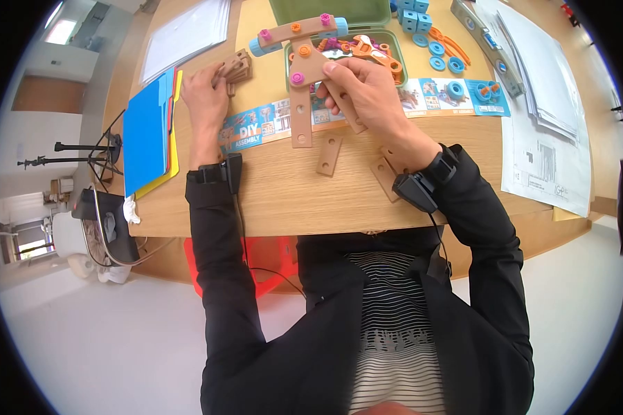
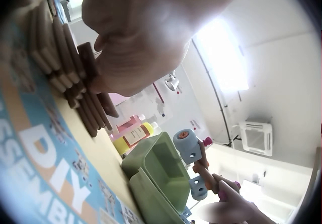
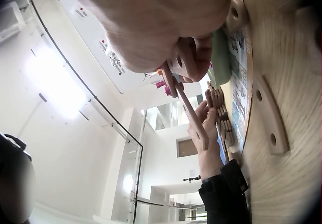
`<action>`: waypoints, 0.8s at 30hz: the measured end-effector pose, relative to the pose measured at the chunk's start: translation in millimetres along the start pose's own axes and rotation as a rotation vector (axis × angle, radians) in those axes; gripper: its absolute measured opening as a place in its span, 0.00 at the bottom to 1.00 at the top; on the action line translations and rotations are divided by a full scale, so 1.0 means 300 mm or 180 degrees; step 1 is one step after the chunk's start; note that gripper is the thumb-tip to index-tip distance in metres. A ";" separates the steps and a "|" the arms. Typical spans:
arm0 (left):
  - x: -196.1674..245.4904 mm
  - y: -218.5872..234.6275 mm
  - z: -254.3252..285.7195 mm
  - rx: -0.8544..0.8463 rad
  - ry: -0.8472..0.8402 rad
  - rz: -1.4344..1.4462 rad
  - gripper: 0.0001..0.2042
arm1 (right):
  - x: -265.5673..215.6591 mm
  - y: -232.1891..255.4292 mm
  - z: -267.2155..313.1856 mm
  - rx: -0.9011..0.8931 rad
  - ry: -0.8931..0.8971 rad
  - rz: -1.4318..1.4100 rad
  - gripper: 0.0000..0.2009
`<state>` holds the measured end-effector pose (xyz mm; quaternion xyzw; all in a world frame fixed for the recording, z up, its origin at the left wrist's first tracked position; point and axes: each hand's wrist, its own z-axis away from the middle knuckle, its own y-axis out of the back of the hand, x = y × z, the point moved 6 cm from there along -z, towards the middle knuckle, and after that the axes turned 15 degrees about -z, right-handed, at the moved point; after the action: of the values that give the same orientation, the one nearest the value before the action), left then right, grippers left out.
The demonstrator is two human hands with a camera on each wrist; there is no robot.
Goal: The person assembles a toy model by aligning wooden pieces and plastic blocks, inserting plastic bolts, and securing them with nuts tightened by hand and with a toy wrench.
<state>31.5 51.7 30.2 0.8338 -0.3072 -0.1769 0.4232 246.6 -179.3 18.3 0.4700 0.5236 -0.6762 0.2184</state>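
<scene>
Table: I see a wooden table [image 1: 291, 200] whose near edge faces the person; the work is held up over its middle, toward the far edge.
Instruction sheet: a long "DIY ASSEMBLY" sheet [image 1: 249, 128] lies across the table's middle.
Green box: the open green box [image 2: 156, 194] sits toward the far edge, filled with small coloured pieces [image 1: 367, 48].
Part-built figure: raised above the sheet, this part-built figure [image 1: 309, 66] has a crossbar with blue ends, a tapering plate and one long leg; I judge the step in hand to be giving it a second leg.
Right hand: the right hand [image 1: 375, 91] grips plate and leg strip together, thumb over the plate's corner.
Left hand: toward the left edge, the left hand [image 1: 206, 97] seems to me to pinch a piece of the stack of brown strips [image 1: 237, 67]; whether it is taking or tidying, I cannot tell.
Leg strip: the leg strip [image 1: 349, 114] slants down from the plate; the thumb hides its upper joint, so I would line up the holes next.
Loose strip: one loose strip [image 1: 330, 156] lies nearer the near edge.
Purple screw: a purple screw [image 1: 297, 78] marks the first leg's joint; the second, I reckon, calls for a matching one.
</scene>
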 end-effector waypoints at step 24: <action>0.503 0.103 0.223 -0.1764 0.1682 0.4819 0.16 | -0.043 0.038 -0.005 0.0408 0.0653 -0.0265 0.17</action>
<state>96.0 -102.0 11.4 0.2833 -0.6191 0.2859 0.6743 262.1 -184.6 23.7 0.5275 0.5180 -0.6651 0.1049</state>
